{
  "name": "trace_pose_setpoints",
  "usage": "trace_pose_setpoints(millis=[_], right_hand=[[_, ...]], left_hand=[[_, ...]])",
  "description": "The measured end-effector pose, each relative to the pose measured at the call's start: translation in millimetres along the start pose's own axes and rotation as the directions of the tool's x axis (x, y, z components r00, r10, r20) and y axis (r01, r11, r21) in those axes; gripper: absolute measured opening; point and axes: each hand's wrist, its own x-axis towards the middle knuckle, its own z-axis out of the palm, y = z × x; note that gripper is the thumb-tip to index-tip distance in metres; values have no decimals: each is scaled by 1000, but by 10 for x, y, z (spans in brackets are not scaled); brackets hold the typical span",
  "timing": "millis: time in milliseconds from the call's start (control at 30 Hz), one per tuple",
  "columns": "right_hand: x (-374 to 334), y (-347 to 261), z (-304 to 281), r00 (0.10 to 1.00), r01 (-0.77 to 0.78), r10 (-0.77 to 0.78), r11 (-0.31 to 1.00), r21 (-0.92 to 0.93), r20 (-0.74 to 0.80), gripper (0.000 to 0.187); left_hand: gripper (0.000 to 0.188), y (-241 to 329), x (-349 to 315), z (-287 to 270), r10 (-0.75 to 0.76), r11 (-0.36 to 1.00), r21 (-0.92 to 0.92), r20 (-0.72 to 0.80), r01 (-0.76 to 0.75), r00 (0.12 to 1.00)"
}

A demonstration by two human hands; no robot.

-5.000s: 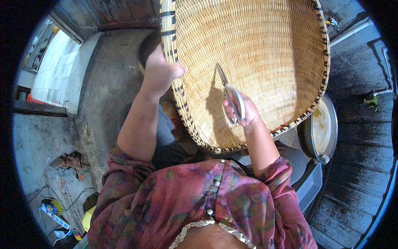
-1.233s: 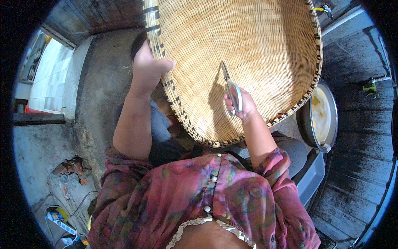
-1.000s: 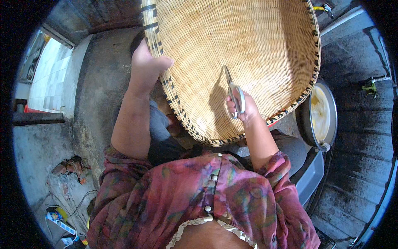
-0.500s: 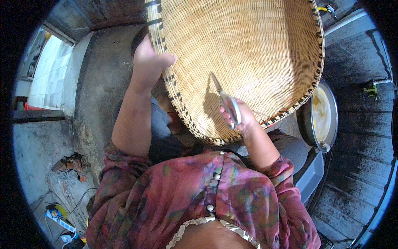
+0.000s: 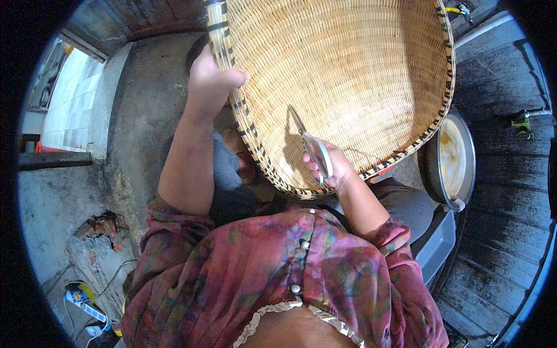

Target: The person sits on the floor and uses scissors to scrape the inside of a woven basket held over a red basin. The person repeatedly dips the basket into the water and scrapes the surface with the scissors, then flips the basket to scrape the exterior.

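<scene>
A large woven basket point(image 5: 348, 75) of pale straw or bamboo strips tilts in front of me, its inside facing up. Its thick rim is bound with black strips. My left hand point(image 5: 213, 78) grips that rim on the left side, thumb over the edge and fingers hidden behind it. In my right hand point(image 5: 331, 167) is a pair of scissors point(image 5: 316, 152), my fingers wrapped round the light handles. The blades point up and left, over the inner weave, slightly apart. Whether their tips touch the weave, I cannot tell.
A metal basin point(image 5: 455, 165) with cloudy yellowish liquid stands to the right, above a grey plastic tray point(image 5: 436, 246). A tap point(image 5: 525, 123) juts from the dark right wall. At the lower left lies a power strip point(image 5: 87, 307) with cables. A doorway point(image 5: 75, 110) shows at the left.
The scissors and my right hand have shifted slightly left, and the blades look a little more spread. My left hand still holds the rim; the basket has barely moved.
</scene>
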Motion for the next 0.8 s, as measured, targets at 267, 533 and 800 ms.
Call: trace_pose_setpoints(millis=[267,533,800], right_hand=[[-14,92,-174,998,-26,26,1000,2,-49,8],[8,84,-105,996,-17,12,998,-57,-84,8],[108,-247,316,988,133,-126,988,-73,93,13]], left_hand=[[50,-21,-29,5,-2,1000,-14,-18,2,1000],[49,13,-6,37,10,1000,5,-49,-10,999],[56,0,-15,9,-25,999,33,-33,26,999]])
